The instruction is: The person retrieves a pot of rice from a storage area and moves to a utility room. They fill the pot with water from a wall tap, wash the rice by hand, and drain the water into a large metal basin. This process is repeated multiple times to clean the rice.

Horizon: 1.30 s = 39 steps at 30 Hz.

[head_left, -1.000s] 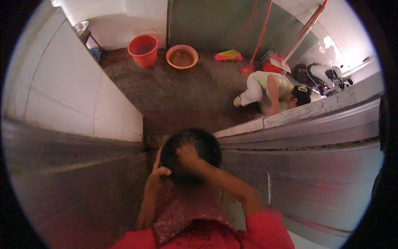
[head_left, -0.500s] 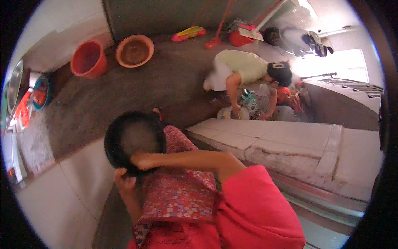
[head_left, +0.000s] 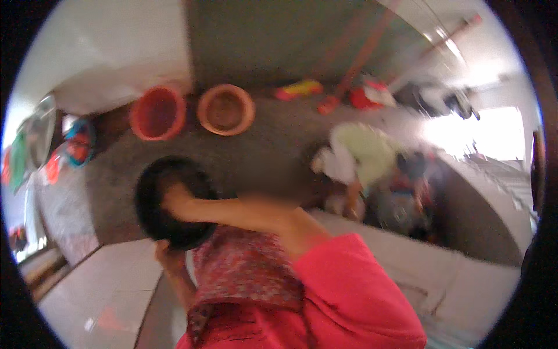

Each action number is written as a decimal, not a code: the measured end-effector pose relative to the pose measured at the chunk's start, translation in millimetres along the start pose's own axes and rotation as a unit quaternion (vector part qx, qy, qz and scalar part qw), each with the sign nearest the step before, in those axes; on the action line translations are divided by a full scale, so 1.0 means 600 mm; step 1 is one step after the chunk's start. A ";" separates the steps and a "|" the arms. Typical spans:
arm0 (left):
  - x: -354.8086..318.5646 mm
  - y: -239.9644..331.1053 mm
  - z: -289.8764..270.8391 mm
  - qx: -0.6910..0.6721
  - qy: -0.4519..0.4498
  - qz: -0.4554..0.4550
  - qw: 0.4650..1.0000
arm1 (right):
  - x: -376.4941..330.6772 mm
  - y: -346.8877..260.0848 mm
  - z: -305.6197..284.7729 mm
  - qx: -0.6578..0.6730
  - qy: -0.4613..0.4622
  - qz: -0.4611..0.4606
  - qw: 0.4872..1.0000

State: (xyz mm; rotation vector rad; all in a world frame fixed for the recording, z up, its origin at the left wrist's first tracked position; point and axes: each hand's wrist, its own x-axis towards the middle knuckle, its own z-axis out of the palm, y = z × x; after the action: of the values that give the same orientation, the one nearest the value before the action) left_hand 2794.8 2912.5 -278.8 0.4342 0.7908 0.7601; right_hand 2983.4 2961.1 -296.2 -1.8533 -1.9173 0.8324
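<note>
A round black pot [head_left: 206, 174], deep and bowl-shaped, is held up in front of me with its inside facing me. Gripping its lower rim from below is my left hand [head_left: 168, 256], closed on the edge. My right hand [head_left: 177, 200] reaches across into the pot, close to its inner surface. The fingers of that hand are smeared by motion, so I cannot make out whether they hold anything.
A red bucket [head_left: 157, 113] and an orange basin [head_left: 225, 110] stand on the floor ahead. To the right a person in a pale green top [head_left: 369, 151] crouches over washing vessels. A white tiled ledge [head_left: 401, 250] runs along my right; a tiled surface [head_left: 122, 273] lies at lower left.
The view has swung, so the surroundings sit lower. My right hand has moved from the pot's lower edge further into its interior. The greyish patch inside now looks dark.
</note>
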 end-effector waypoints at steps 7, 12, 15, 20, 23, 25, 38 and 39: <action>0.131 0.087 0.075 0.059 0.018 0.114 0.992 | 0.092 0.054 -0.094 0.084 -0.134 -0.047 0.986; 0.247 0.190 0.095 -0.202 0.034 0.048 0.978 | 0.272 -0.025 -0.159 -0.001 -0.350 -0.089 0.933; 0.239 0.222 0.101 -0.227 0.109 0.075 0.965 | 0.313 -0.049 -0.082 -0.079 -0.302 -0.224 0.923; 0.302 0.340 0.100 -0.235 0.222 0.162 0.932 | 0.533 -0.153 -0.142 -0.147 -0.270 -0.312 0.899; 0.327 0.429 0.051 -0.221 0.203 0.232 0.925 | 0.676 -0.162 -0.051 -0.247 -0.215 -0.383 0.864; 0.345 0.482 -0.009 -0.222 0.195 0.265 0.918 | 0.743 -0.199 -0.027 -0.273 -0.212 -0.368 0.863; 0.400 0.875 -0.241 -0.168 0.186 0.261 0.932 | 1.001 -0.470 0.003 -0.166 -0.490 -0.287 0.806; 0.405 0.899 -0.254 -0.173 0.187 0.262 0.931 | 1.020 -0.463 0.043 -0.137 -0.453 -0.309 0.825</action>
State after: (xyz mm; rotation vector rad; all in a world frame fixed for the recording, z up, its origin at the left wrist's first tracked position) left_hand 2552.3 3460.8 -163.1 0.1768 0.8810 1.4898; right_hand 2697.7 3566.9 -234.3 -0.7760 -3.0872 1.3775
